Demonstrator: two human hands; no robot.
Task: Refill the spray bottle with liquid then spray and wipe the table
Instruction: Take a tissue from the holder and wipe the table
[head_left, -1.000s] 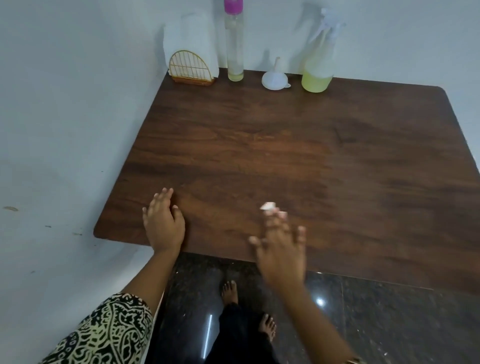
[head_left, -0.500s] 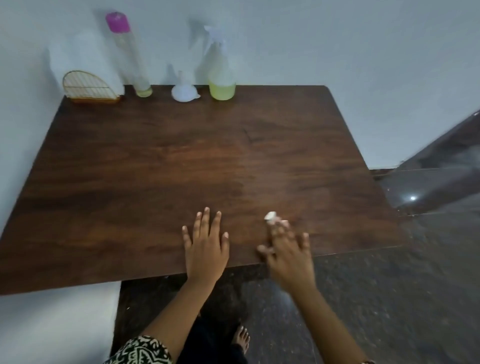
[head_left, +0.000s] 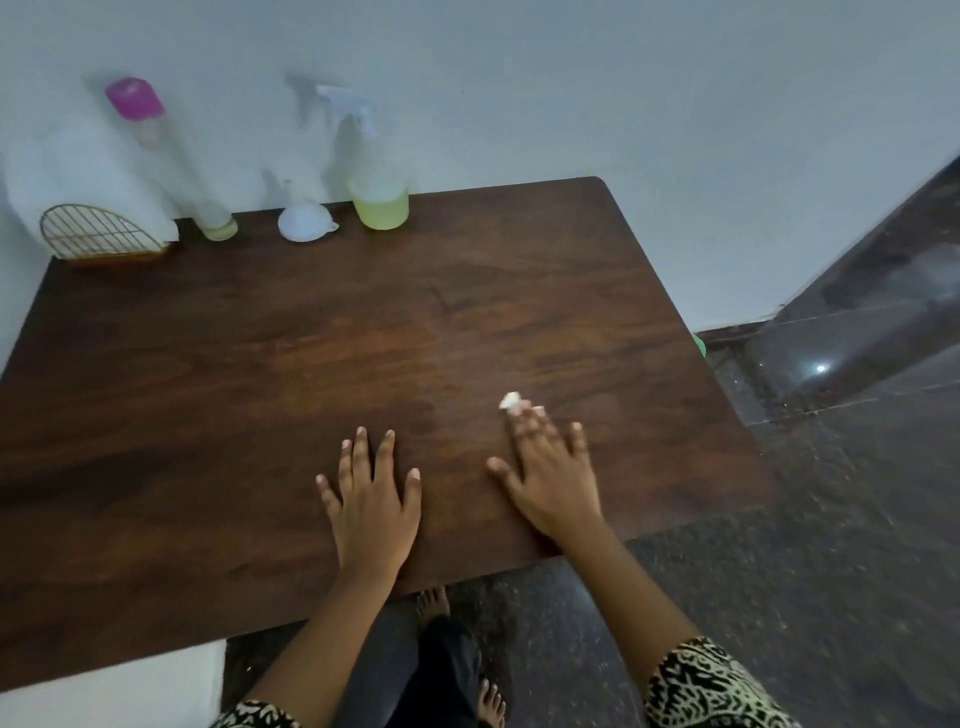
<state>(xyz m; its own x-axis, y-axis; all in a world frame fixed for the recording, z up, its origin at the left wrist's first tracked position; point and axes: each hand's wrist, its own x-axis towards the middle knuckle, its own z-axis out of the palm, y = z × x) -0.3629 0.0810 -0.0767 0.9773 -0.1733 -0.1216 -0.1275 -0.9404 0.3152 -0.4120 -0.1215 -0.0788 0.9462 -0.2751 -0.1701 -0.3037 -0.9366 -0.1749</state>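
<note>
The dark wooden table (head_left: 311, 353) fills the view. At its far edge stands the clear spray bottle (head_left: 376, 171) with yellow-green liquid in its base. Left of it an upturned white funnel (head_left: 305, 223) lies, then a tall clear bottle with a pink cap (head_left: 171, 161) and a little liquid. My left hand (head_left: 371, 499) rests flat on the table near the front edge, fingers straight. My right hand (head_left: 550, 478) also lies flat, pressing a small white wad (head_left: 510, 401) that pokes out beyond its fingertips.
A gold wire holder with white napkins (head_left: 98, 208) stands at the far left corner against the wall. The white wall runs along the back and left. Dark polished floor (head_left: 841, 519) lies to the right and in front, with my bare feet below the table edge.
The view has swung left to right across the table. Both hands have slid rightward along the front part of the table, the right one keeping the white wad under its fingers.
</note>
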